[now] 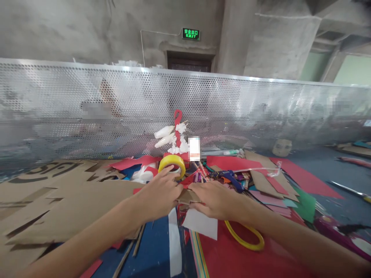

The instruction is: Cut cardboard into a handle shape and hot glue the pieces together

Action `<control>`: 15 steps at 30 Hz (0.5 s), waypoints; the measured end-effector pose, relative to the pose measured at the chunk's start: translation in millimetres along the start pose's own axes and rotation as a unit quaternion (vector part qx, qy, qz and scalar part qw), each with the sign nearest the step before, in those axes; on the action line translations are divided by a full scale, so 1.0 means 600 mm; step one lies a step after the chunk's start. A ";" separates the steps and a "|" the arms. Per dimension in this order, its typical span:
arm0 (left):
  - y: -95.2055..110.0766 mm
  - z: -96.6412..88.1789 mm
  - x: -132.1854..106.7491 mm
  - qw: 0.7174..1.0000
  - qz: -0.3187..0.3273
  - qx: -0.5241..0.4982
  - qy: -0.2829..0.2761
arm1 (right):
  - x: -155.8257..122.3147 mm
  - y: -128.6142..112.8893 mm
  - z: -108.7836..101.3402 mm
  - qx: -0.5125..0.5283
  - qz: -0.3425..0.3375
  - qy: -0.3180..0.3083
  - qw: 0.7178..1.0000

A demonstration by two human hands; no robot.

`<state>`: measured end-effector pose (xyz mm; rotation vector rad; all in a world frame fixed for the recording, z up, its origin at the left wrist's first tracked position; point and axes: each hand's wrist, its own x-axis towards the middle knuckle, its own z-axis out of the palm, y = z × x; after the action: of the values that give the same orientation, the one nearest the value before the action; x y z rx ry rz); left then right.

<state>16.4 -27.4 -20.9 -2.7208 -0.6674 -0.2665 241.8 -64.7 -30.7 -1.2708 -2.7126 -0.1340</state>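
Between my two hands is a small folded piece of brown cardboard (189, 196), with a bit of red along its far side. My left hand (162, 193) grips its left end, fingers stretched forward close to a roll of yellow tape (162, 164). At the other end my right hand (216, 197) holds it with bent fingers, the thumb on the near side. Parts of the cardboard are hidden by the fingers. Just below lies a white paper piece (204, 226), and a yellow loop (257, 245) shows under my right forearm.
Large cardboard sheets (72, 208) cover the left side. A blue glue gun (233, 180) lies among scraps on the right, beyond a red sheet (240, 258). A red-and-white craft piece (178, 135) stands before the perforated metal screen (139, 100). A purple tape dispenser (333, 231) sits far right.
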 end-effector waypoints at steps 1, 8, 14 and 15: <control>-0.005 -0.004 0.002 1.000 -0.008 -0.005 -0.010 | 0.000 0.003 -0.001 0.015 -0.002 0.004 1.000; -0.023 -0.007 0.009 0.998 -0.043 -0.040 -0.019 | 0.003 0.011 -0.002 0.043 0.016 0.010 0.999; -0.017 -0.006 -0.004 0.998 -0.020 -0.061 -0.026 | 0.003 0.003 -0.006 0.041 0.003 0.006 0.999; -0.015 -0.008 -0.006 0.998 -0.020 -0.062 -0.026 | 0.003 0.002 -0.006 0.038 0.005 0.005 0.999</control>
<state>8.3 -22.9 -15.2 -2.8435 -0.7445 -0.2565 241.7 -63.2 -27.0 -1.2588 -2.6759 -0.0368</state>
